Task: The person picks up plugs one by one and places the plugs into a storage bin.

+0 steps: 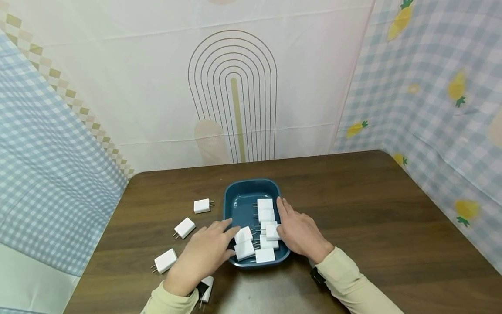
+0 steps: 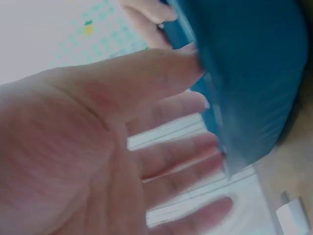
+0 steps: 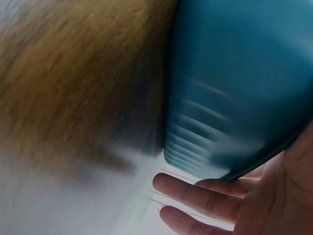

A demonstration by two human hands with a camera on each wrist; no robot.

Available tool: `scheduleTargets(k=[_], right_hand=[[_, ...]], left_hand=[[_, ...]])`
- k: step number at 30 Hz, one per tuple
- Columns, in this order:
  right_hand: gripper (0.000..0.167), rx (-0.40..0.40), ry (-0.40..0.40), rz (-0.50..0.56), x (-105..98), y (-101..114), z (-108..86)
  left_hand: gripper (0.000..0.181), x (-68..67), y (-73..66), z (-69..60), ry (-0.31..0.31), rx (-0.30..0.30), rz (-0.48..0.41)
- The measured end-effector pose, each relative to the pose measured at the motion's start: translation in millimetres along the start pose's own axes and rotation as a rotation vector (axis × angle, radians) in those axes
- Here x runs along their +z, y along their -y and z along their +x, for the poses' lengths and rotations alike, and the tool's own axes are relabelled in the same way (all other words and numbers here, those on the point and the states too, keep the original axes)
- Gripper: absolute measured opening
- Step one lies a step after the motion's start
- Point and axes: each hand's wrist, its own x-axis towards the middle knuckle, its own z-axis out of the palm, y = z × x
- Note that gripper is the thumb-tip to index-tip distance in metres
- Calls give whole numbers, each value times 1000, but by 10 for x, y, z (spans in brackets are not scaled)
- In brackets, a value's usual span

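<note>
A blue tray (image 1: 245,187) stands on the table with several white plug chargers (image 1: 265,255) in it, some overlapping, their prongs mostly pointing left. My left hand (image 1: 209,246) is at the tray's left rim, fingers spread and fairly straight; in the left wrist view its thumb (image 2: 166,68) touches the rim. At the right rim is my right hand (image 1: 300,231), fingers extended along the outer wall. Its thumb reaches over the edge beside a tilted charger (image 1: 273,232); whether they touch I cannot tell. The right wrist view shows straight fingers (image 3: 195,196) by the tray's outer side.
Left of the tray, three chargers (image 1: 201,206) lie loose on the brown wooden table (image 1: 353,196). Another charger (image 1: 206,288) is partly hidden by my left wrist. A patterned cloth (image 1: 157,87) hangs behind the table, and checked cloth (image 1: 431,109) hangs along the right side.
</note>
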Motion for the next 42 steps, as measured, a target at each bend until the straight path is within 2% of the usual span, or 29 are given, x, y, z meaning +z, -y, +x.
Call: scheduleTargets(k=[4,7,12,16,25,36,42], right_hand=[[70,-2,-9,1,-9,-3,1],[69,-3,-13,-3,-9,-4,3],[69,-12,-19,-12,6,-1,8],[69,-22,-39,-26,14,-4,9],[69,-20,-29,-23,8,-6,1],[70,12,-5,1,-1,3,7],[70,16,-4,-1,4,0,7]], left_hand=[[53,-69,87,-45,-20,-67,-3],[44,-83,188,-79,-30,-104,6],[41,-59,281,-130,70,-145,-51],[49,-3,267,-139,130,-130,-80],[55,120,236,-128,189,-85,-70],[55,220,263,-145,192,-53,-79],[54,263,286,-170,206,-44,-153]])
